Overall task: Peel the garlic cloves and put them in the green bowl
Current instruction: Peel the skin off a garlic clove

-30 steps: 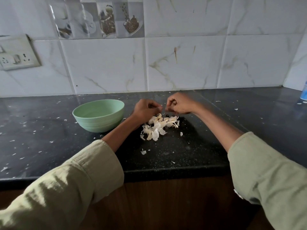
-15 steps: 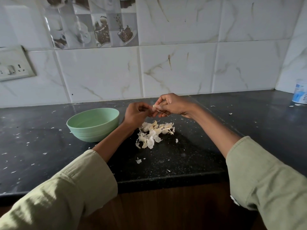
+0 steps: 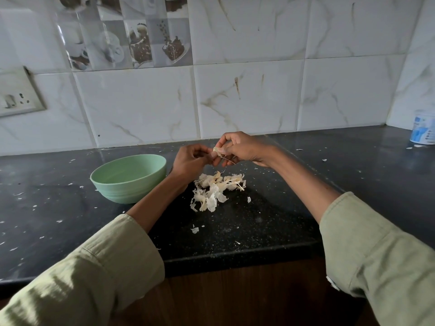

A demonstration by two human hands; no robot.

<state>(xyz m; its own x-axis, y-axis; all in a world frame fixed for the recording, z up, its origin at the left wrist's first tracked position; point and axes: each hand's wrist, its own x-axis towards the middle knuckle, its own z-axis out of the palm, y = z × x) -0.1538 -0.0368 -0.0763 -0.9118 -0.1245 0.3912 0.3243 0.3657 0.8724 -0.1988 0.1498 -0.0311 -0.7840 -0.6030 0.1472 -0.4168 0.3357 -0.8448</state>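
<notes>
Above the black counter, my right hand (image 3: 242, 148) pinches a small pale garlic clove (image 3: 216, 150) by its tip, a thin strand of skin trailing below it. My left hand (image 3: 190, 161) is right beside it, fingers curled and pinching at the same clove. Below both hands lies a heap of garlic skins and cloves (image 3: 217, 189). The green bowl (image 3: 128, 181) stands on the counter to the left of my left hand; what I see of its inside holds nothing.
The black counter (image 3: 353, 172) is dotted with small skin flakes, one larger flake (image 3: 195, 229) near the front edge. A white and blue container (image 3: 423, 130) stands at the far right corner. A switch plate (image 3: 16, 95) is on the tiled wall at left.
Both hands have lifted from the heap and hold the clove higher. The skin strand now hangs from it. The camera has tilted up a little.
</notes>
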